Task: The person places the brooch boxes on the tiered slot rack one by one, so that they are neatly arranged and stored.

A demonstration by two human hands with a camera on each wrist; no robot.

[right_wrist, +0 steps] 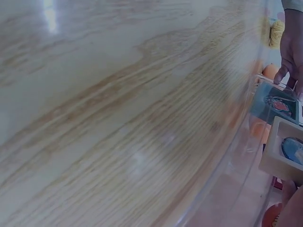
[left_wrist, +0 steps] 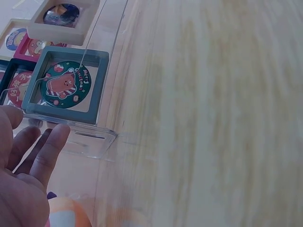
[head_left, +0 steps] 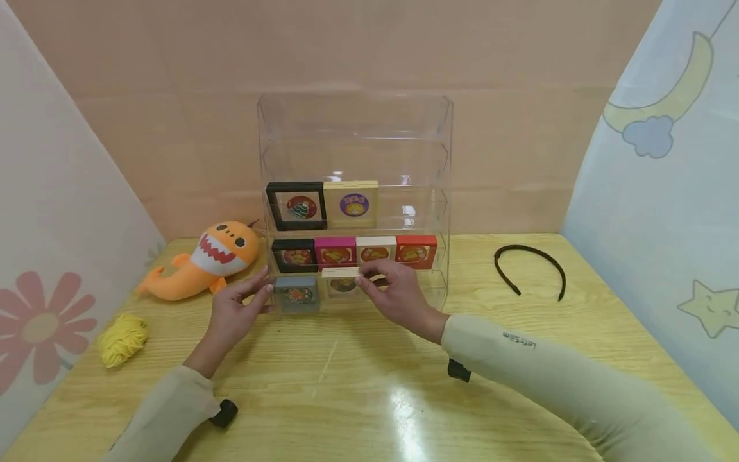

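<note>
A clear acrylic tiered rack [head_left: 355, 122] stands on the table with square framed badges on its lower tiers. In its bottom tier, at the left end, sits a grey-blue frame [left_wrist: 101, 78] with a round green badge. My right hand [head_left: 403, 296] pinches a cream frame [head_left: 339, 273] by its right side, just right of the grey-blue one. The round badge inside that cream frame [right_wrist: 272, 158] looks dark blue. At the rack's left end, my left hand [head_left: 233, 313] has its fingers extended and thumb apart, fingertips right at the rack's edge.
Black, magenta, cream and red frames [head_left: 417, 252] fill the tier above; a black [head_left: 296, 205] and a pale yellow frame [head_left: 351, 205] stand higher. An orange shark plush [head_left: 199, 263] and yellow yarn [head_left: 122, 340] lie left, a dark headband [head_left: 531, 250] right.
</note>
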